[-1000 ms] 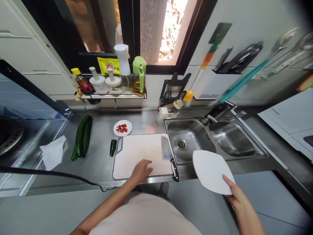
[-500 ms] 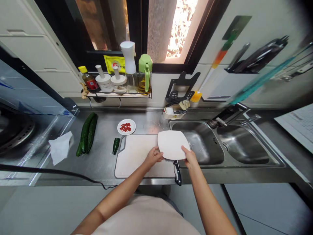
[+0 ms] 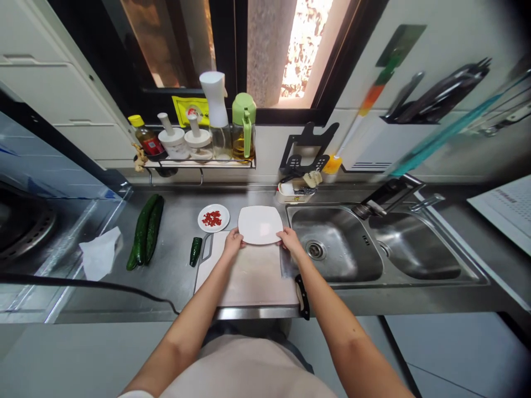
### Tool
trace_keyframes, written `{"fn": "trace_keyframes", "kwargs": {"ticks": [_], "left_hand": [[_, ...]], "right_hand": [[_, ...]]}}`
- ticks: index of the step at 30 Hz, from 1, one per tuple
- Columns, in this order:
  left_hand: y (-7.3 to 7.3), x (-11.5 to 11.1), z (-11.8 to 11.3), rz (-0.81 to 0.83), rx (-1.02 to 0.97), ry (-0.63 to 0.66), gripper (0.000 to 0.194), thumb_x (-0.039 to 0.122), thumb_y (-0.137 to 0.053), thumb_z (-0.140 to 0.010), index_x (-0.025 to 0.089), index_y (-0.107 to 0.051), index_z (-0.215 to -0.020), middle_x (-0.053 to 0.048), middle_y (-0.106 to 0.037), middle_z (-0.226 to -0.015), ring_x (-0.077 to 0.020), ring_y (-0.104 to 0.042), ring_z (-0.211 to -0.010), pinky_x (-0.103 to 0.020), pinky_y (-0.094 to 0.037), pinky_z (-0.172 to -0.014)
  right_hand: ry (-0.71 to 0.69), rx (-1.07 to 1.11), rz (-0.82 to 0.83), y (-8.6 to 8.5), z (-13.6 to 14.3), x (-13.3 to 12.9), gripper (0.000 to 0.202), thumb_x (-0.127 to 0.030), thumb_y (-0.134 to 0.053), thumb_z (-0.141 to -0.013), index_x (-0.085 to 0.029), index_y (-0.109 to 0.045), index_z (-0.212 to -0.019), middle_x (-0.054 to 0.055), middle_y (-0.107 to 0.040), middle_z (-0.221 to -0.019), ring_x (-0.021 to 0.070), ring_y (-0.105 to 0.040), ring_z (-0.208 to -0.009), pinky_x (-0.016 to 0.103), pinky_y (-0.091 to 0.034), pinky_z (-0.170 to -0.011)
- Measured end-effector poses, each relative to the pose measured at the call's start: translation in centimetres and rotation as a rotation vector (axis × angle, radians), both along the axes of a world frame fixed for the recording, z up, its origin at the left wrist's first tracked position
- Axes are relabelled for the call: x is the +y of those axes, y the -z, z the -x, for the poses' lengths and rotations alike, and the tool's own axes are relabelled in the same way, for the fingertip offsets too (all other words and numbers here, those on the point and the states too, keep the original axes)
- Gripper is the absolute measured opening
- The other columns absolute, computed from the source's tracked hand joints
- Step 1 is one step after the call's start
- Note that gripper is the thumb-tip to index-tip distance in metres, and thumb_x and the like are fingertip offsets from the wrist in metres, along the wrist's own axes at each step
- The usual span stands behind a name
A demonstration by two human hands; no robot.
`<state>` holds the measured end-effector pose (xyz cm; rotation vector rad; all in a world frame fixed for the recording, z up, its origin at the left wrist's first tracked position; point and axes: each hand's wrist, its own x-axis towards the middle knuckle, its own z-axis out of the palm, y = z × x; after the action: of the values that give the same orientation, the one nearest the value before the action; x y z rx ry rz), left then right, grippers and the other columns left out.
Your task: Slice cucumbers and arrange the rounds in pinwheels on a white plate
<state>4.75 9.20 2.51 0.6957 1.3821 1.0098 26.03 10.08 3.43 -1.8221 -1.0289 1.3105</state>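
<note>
A white, rounded-square plate is held level between my two hands at the far edge of the cutting board. My left hand grips its near left corner, and my right hand grips the near right corner. Below it lies the pale cutting board. A knife rests at the board's right edge, its black handle toward me and its blade partly hidden by my right arm. Left of the plate sits a small round white plate with chopped red pieces. A cut cucumber piece lies beside the board.
Whole cucumbers and a white paper towel lie on the left of the steel counter. On the right is a double sink with a faucet. A rack of seasoning bottles hangs behind. A black cable crosses the left front.
The white plate has moved left and away from me, from beside the sink to the board's far edge. My left hand has shifted left and farther away, my right hand left with the plate.
</note>
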Motion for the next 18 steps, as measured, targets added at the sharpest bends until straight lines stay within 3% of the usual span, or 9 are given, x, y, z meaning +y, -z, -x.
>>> {"fn": "trace_keyframes", "kwargs": {"ticks": [4, 9, 18], "left_hand": [[0.4, 2.1, 1.5, 0.014, 0.046, 0.057, 0.045, 0.011, -0.051, -0.072, 0.012, -0.052, -0.117, 0.004, -0.053, -0.062, -0.0052, -0.054, -0.052, -0.016, -0.047, -0.054], [1.4, 3.7, 1.8, 0.006, 0.144, 0.045, 0.048, 0.01, -0.053, -0.07, 0.01, -0.053, -0.118, 0.005, -0.051, -0.058, -0.0064, -0.051, -0.049, -0.018, -0.045, -0.054], [2.8, 5.3, 1.9, 0.016, 0.234, 0.044, 0.046, 0.006, -0.051, -0.069, 0.01, -0.055, -0.115, 0.004, -0.051, -0.059, -0.0072, -0.05, -0.049, -0.02, -0.047, -0.058]], "right_hand": [[-0.103, -0.022, 0.024, 0.3, 0.2, 2.1, 0.008, -0.02, -0.059, -0.074, -0.016, -0.053, -0.075, -0.008, -0.047, -0.043, 0.0054, -0.041, -0.035, 0.015, -0.03, -0.037], [-0.145, -0.111, 0.037, 1.5, 0.7, 4.1, 0.014, -0.024, -0.064, -0.074, -0.014, -0.056, -0.079, -0.009, -0.046, -0.042, 0.005, -0.041, -0.037, 0.015, -0.034, -0.041], [-0.188, -0.3, 0.032, 3.5, 0.8, 5.9, 0.012, -0.023, -0.064, -0.074, -0.013, -0.062, -0.08, -0.002, -0.057, -0.051, 0.0098, -0.052, -0.05, 0.019, -0.04, -0.054]]}}
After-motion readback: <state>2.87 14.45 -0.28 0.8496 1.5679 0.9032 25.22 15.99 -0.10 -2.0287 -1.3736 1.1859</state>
